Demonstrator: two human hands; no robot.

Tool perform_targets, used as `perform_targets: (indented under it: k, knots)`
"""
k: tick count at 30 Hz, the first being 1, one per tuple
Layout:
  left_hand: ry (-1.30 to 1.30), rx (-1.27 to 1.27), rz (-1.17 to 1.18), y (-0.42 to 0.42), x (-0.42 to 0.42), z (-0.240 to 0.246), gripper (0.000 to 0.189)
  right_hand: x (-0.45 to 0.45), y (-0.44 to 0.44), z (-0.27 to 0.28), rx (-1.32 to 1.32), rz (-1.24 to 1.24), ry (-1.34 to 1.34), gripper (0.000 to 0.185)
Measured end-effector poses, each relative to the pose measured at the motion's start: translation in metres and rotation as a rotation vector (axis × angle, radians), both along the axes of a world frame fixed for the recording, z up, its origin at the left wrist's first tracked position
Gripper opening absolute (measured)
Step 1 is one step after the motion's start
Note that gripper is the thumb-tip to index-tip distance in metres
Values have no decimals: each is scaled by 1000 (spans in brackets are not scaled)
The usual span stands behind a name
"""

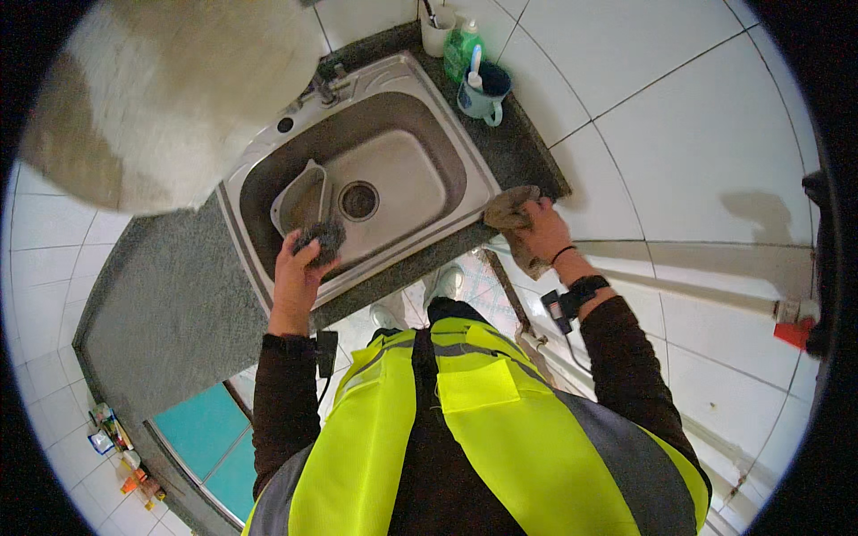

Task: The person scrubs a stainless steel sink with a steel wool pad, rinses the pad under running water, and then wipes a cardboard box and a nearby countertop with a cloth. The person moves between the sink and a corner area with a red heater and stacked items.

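Observation:
My left hand [298, 278] grips a dark scouring pad [323, 242], probably steel wool, over the near left side of a stainless steel sink [479, 171]. Just beyond that pad, a pale triangular strainer basket [308, 194] rests in the basin, left of the drain [358, 200]. At the sink's right front corner, my right hand [544, 231] holds a crumpled brown cloth [513, 209]. Part of the cloth lies on the counter corner, and part hangs below my fingers.
A faucet [326, 88] stands behind the basin. Along the back right are a white cup [438, 30], a green bottle [461, 50] and a mug [484, 94] with a toothbrush. A large blurred pale object [201, 100] covers the upper left. Pipes [704, 291] run along the right wall.

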State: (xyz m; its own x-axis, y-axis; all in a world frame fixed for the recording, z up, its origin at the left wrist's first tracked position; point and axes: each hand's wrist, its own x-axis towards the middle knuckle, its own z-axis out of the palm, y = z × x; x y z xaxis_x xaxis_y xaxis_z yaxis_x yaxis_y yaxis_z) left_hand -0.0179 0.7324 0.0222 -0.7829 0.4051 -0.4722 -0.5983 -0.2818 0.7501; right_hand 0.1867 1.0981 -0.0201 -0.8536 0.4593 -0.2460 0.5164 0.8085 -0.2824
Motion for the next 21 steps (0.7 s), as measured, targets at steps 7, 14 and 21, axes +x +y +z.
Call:
perform_targets:
  k: [7, 14, 21]
  knots:
    - [59, 66, -53, -49, 0, 13, 33, 33, -21, 9, -579, -453, 459, 47]
    - [192, -103, -14, -138, 27, 7, 48, -2, -58, -71, -232, -657, 410, 79]
    - [72, -149, 123, -180, 51, 5, 50, -25, -135, -114, -237, -490, 211, 80]
